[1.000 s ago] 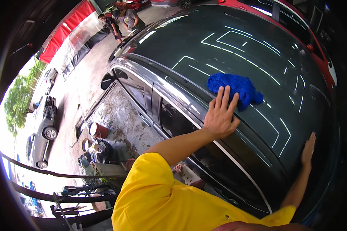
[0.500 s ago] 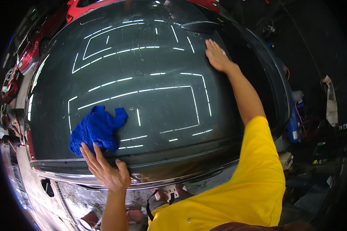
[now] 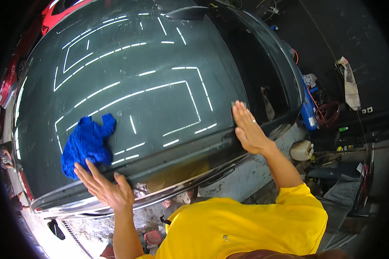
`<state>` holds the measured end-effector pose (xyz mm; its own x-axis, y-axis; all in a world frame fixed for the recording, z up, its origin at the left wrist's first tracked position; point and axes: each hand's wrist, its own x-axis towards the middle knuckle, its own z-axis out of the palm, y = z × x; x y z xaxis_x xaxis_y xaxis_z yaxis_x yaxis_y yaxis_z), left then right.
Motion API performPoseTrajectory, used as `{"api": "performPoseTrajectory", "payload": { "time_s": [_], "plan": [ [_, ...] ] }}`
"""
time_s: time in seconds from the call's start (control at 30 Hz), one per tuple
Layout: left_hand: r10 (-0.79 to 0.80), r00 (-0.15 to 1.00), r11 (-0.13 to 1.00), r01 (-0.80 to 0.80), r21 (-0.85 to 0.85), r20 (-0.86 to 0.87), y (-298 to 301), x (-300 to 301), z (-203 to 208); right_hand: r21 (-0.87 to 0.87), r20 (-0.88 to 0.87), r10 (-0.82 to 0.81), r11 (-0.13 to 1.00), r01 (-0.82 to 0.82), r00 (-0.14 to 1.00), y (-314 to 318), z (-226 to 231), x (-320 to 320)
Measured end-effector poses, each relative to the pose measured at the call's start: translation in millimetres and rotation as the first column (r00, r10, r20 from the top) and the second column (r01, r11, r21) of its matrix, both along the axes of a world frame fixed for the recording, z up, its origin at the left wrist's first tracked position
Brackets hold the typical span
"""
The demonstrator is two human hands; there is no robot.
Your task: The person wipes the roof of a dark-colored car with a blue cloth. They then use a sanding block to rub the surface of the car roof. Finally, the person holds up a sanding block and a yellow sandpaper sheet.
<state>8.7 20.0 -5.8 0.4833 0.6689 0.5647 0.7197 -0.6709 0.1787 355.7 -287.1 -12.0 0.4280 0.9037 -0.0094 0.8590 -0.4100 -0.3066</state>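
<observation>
A dark, glossy car roof [image 3: 155, 110] spreads in front of me, wet-looking and reflecting strips of light. On its near left part lies a crumpled blue microfiber cloth [image 3: 88, 144]. My left hand [image 3: 106, 188] rests at the roof's near edge, fingers spread, with fingertips at the cloth's lower edge but not gripping it. Farther right, my right hand [image 3: 251, 131] lies flat on the roof beside the dark rear glass, fingers together. From under its fingertips peeks the edge of a thin grey-green piece [image 3: 233, 105]; the rest of it is covered by the hand.
A fin antenna [image 3: 186, 13] stands up at the roof's far side. Right of the car are a blue compressor tank [image 3: 307, 110] with a red hose, a whitish jug [image 3: 301, 150] and a pale bag [image 3: 349, 86]. A red car [image 3: 56, 15] is at the upper left.
My right hand has slid from the far side of the roof toward me, along the rear glass. My left hand stays by the cloth. The whole view has shifted a little.
</observation>
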Motion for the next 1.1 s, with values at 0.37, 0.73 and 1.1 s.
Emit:
{"api": "performPoseTrajectory", "payload": {
  "time_s": [0.37, 0.73, 1.1],
  "plan": [
    [-0.075, 0.996, 0.996, 0.077, 0.040, -0.045, 11.0, -6.7, -2.2, 0.055, 0.055, -0.278, 0.960, 0.276, 0.959, 265.2, -24.6, 304.3],
    [0.003, 1.000, 0.998, -0.001, 0.057, -0.028, 2.7, 4.6, -11.5, 0.162, 0.066, -0.164, 0.975, 0.152, 0.984, 108.3, -39.9, 147.1],
    [0.006, 0.999, 1.000, -0.007, 0.024, 0.045, -11.3, -3.4, -8.8, 0.070, 0.144, -0.032, 0.997, 0.022, 0.989, -15.8, -3.4, -10.3]
  ]
}}
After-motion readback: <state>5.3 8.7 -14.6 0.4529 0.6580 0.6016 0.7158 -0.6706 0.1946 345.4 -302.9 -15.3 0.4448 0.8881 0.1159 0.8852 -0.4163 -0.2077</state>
